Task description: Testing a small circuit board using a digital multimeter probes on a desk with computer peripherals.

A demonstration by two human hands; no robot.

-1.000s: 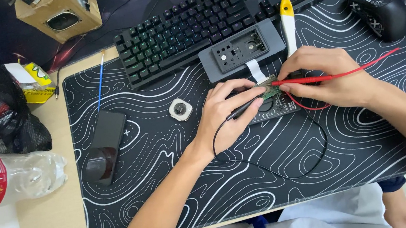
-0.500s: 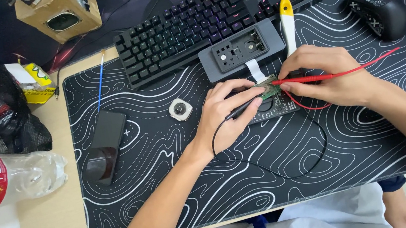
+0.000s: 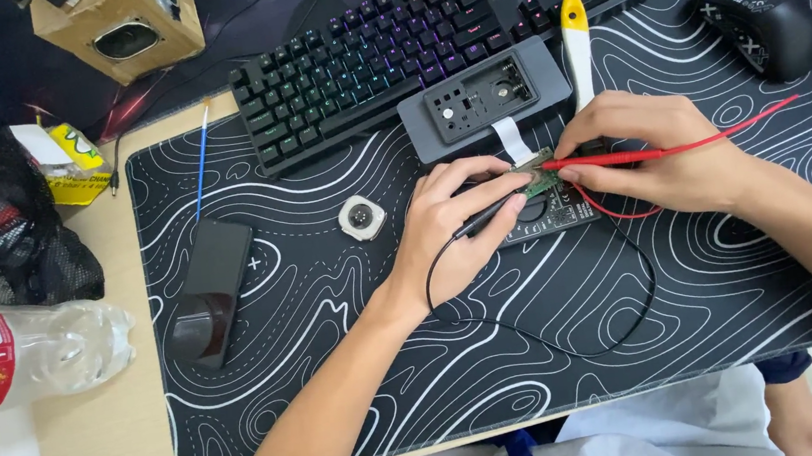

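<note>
Still, L hand (image 3: pixel 446 229) w/ black probe (image 3: pixel 485 216), R hand (image 3: pixel 664 151) w/ red probe (image 3: pixel 620 157), both unmoved on board (image 3: pixel 544 181).

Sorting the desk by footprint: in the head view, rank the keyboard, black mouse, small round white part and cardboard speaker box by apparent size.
1. keyboard
2. cardboard speaker box, partly cut off
3. black mouse
4. small round white part

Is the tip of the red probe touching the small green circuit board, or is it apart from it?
Touching. In the head view, the red probe, held in the right hand, ends right on the green circuit board with no gap visible.
</note>
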